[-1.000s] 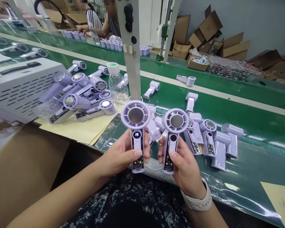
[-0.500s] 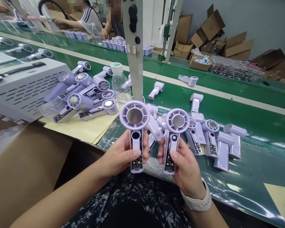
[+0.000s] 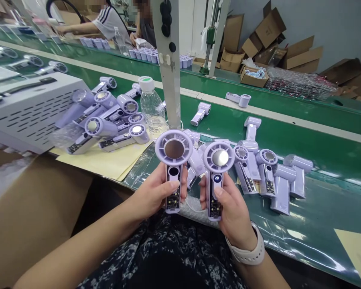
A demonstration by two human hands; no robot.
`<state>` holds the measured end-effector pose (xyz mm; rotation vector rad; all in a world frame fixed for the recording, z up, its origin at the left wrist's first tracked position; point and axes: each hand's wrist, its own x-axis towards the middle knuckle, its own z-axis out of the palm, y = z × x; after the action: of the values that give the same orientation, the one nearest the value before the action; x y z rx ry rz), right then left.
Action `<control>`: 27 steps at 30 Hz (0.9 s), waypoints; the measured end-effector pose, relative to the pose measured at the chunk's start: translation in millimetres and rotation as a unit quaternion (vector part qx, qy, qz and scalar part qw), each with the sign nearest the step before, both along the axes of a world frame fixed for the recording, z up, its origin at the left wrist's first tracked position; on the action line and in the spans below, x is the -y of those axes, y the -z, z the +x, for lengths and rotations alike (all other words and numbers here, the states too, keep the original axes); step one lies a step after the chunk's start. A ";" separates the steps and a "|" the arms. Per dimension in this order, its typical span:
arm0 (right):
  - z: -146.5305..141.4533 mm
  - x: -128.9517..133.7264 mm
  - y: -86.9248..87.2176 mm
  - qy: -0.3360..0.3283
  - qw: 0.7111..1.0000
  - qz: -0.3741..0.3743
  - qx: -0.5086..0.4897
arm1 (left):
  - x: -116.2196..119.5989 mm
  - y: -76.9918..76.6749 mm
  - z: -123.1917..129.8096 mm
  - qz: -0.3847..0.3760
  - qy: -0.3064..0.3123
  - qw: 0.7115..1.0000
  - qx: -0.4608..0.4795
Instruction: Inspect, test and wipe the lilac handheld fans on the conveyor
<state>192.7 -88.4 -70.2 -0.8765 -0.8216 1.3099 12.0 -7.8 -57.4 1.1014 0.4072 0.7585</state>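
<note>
My left hand (image 3: 159,188) is closed around the handle of a lilac handheld fan (image 3: 174,149), its thumb on the front strip under a dark round display. My right hand (image 3: 233,206) grips a second lilac handheld fan (image 3: 218,157), whose display (image 3: 217,178) is lit and reads 20. Both fans stand upright, side by side and apart, with round metal discs facing me and circuit boards visible in the lower handles. Behind them more fans lie partly hidden on the green bench. Just right of my right hand rests a cluster of several fans (image 3: 268,172).
At left, several fans (image 3: 99,124) are piled on yellow paper (image 3: 108,160) against a white vented box (image 3: 33,108). A clear bottle (image 3: 152,104) stands beside a metal post (image 3: 168,72). Co-workers (image 3: 108,24) sit across the conveyor (image 3: 289,128). Cardboard boxes (image 3: 270,30) lie at back right.
The left fan has shifted slightly right and the right fan slightly left, both still held. Across the line, a co-worker's arm has moved left.
</note>
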 end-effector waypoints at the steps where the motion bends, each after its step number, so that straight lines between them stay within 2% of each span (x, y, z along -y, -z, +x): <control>1: -0.7 -0.8 -0.4 0.003 1.000 -0.001 -0.001 | -0.9 0.6 -0.1 0.010 -0.008 1.000 -0.006; 5: -3.8 -3.5 -0.7 0.010 1.000 0.004 -0.016 | -3.2 2.7 0.7 0.029 -0.019 0.999 -0.002; 13: -4.8 -2.3 -0.9 0.020 1.000 0.017 0.003 | -1.8 0.5 2.9 -0.003 -0.036 0.999 0.035; 17: -5.3 -0.9 0.4 -0.011 1.000 0.024 0.009 | -4.3 0.5 -0.6 0.025 -0.025 0.998 0.043; 24: -17.9 0.3 5.4 -0.035 0.999 0.007 0.009 | 2.4 -6.2 -14.0 0.007 -0.073 0.997 -0.008; 27: -22.5 -0.6 7.5 -0.019 0.999 -0.007 0.028 | 0.4 -5.1 -17.4 -0.005 -0.127 0.991 -0.044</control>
<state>170.3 -87.8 -77.8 -0.9154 -0.8766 1.3302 -5.4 -8.3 -52.3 1.0882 0.6349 0.9327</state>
